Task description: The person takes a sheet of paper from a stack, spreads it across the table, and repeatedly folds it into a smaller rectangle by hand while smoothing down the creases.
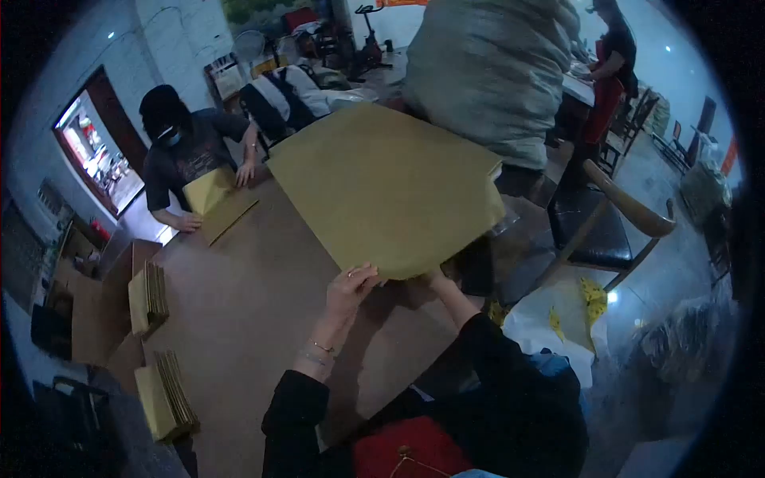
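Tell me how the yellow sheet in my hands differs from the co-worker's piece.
The large sheet spreads wide; the co-worker's piece looks far smaller. The large sheet is opened out, while the co-worker's piece has one part raised beside a flatter one. Your left hand and right hand are at the large sheet's near edge; the co-worker's piece is between the other person's hands. Both look plain and yellowish.
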Demonstrator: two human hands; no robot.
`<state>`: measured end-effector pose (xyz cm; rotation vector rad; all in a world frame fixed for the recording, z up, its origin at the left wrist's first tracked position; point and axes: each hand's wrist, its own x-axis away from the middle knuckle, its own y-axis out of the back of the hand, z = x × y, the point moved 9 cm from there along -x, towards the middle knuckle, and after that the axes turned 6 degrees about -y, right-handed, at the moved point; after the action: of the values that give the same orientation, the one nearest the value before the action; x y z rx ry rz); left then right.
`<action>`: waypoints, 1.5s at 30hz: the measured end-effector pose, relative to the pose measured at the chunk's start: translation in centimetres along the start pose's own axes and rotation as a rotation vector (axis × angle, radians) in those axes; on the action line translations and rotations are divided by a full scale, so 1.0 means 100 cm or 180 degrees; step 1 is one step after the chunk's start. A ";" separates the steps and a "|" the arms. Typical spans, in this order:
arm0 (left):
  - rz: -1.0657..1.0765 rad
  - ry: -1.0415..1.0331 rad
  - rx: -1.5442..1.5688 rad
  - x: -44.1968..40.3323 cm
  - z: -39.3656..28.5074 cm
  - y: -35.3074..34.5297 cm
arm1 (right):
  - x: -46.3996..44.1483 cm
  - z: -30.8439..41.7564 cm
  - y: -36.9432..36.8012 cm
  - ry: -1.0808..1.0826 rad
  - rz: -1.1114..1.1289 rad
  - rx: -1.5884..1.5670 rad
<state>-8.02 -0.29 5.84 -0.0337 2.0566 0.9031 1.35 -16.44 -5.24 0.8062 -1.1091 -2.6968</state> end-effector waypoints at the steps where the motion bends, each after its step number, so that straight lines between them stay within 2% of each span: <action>1: 0.0092 0.0273 0.0150 0.016 -0.004 0.009 | 0.007 0.001 0.005 -0.0096 0.0049 -0.0113; 8: -0.0012 0.0718 0.0128 0.123 -0.080 0.111 | 0.066 0.007 0.036 -0.0700 0.0204 -0.0934; 9: -0.0060 0.1067 0.0347 0.134 -0.092 0.128 | 0.075 0.007 0.041 -0.0778 0.0201 -0.1037; 12: 0.0128 0.1477 0.0437 0.166 -0.123 0.169 | 0.101 0.012 0.056 -0.0987 0.0134 -0.1321; 13: 0.0219 0.1129 0.0275 0.179 -0.131 0.181 | 0.108 0.016 0.060 -0.1035 0.0098 -0.1412; 18: 0.0031 0.1477 0.0908 0.203 -0.155 0.251 | 0.122 0.042 0.086 -0.1025 -0.0021 -0.1824; 20: -0.0447 0.1257 0.1053 0.210 -0.156 0.285 | 0.118 0.053 0.098 -0.0883 -0.0090 -0.1992; 24: -0.1489 0.1340 0.0761 0.213 -0.170 0.346 | 0.100 0.076 0.128 -0.0499 -0.0184 -0.2278; 26: -0.2441 0.1504 0.1288 0.263 -0.146 0.374 | 0.090 0.085 0.147 -0.0309 -0.0196 -0.2345; 29: -0.2862 0.1837 0.1087 0.252 -0.185 0.407 | 0.075 0.141 0.177 -0.0043 -0.0099 -0.2357; 31: -0.2913 0.1936 0.1054 0.232 -0.207 0.427 | 0.065 0.191 0.192 0.0557 -0.0275 -0.2025; 33: -0.2869 0.2063 0.0859 0.209 -0.220 0.454 | 0.051 0.184 0.183 0.0385 -0.0142 -0.2027; 35: -0.2958 0.2231 0.0558 0.200 -0.218 0.484 | 0.040 0.228 0.210 0.0576 -0.0771 -0.1040; 38: -0.2016 0.0790 0.2503 0.168 -0.216 0.511 | 0.008 0.271 0.233 0.0178 -0.1042 -0.1950; 39: -0.1662 0.0274 0.3101 0.165 -0.230 0.512 | -0.004 0.290 0.236 0.0330 -0.0869 -0.2220; 40: -0.1707 0.0304 0.3064 0.179 -0.225 0.505 | -0.022 0.301 0.240 0.0486 -0.0796 -0.1888; 41: -0.1872 0.0494 0.2781 0.196 -0.212 0.495 | -0.042 0.310 0.242 0.0660 -0.0743 -0.1564; 42: -0.2118 0.0933 0.2249 0.223 -0.191 0.480 | -0.059 0.311 0.239 0.0690 -0.0678 -0.1744; 43: -0.2204 0.1615 0.1594 0.255 -0.168 0.465 | -0.075 0.320 0.234 0.0726 -0.0641 -0.1932; 45: -0.1979 0.2812 0.0757 0.311 -0.129 0.426 | -0.125 0.316 0.226 0.0800 -0.0705 -0.1408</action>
<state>-50.91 32.33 13.00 -1.0409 2.6746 0.2374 -6.39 -9.46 34.22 1.1900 -0.3671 -2.7485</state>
